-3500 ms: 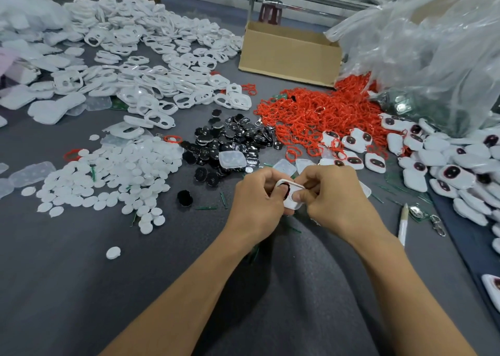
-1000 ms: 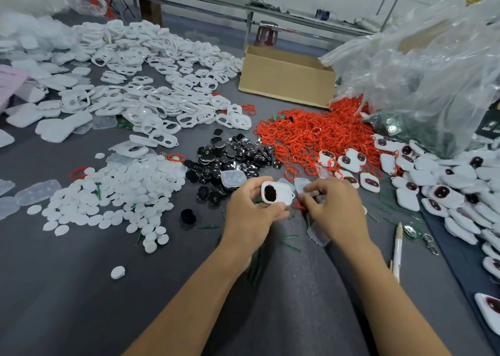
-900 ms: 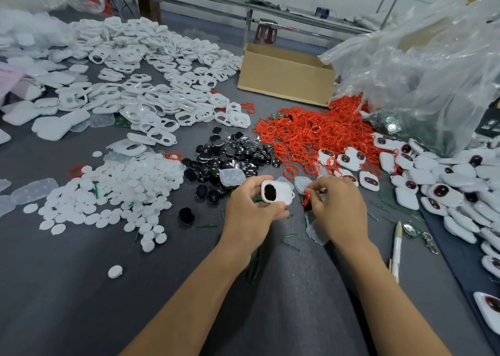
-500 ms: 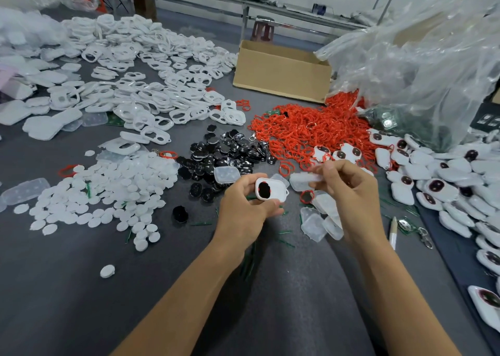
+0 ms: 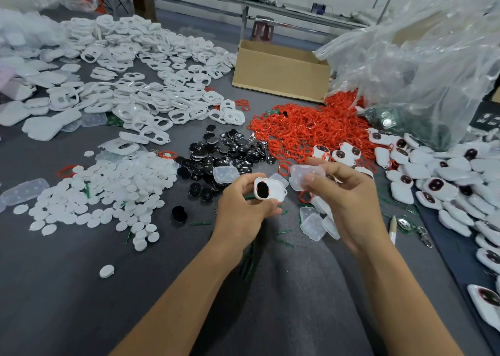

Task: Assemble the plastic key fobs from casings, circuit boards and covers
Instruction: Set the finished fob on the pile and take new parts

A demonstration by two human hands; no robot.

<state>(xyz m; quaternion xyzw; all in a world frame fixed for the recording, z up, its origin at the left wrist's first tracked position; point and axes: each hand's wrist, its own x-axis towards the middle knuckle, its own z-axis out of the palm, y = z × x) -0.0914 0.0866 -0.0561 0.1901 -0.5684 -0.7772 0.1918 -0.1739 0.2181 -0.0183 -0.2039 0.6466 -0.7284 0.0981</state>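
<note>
A grey tabletop (image 5: 67, 288) carries a large clear plastic bag (image 5: 419, 66) at far right with dark pieces in its bottom, a cardboard box (image 5: 281, 77) at far centre with its inside hidden, and heaps too many to count: white shells (image 5: 135, 85) far left, red rings (image 5: 305, 131), black inserts (image 5: 227, 152), white discs (image 5: 108, 190), and finished fobs (image 5: 446, 177) right. Near centre, the left hand (image 5: 240, 215) grips one white casing (image 5: 270, 189) showing a black oval. Just to its right, not touching, the right hand (image 5: 349, 193) pinches one clear cover (image 5: 305, 173).

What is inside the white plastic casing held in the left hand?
A black scalloped disc sits in the white plastic casing, with a trace of red at its edge. Whatever lies beneath the disc is covered; the left hand hides the casing's underside.
</note>
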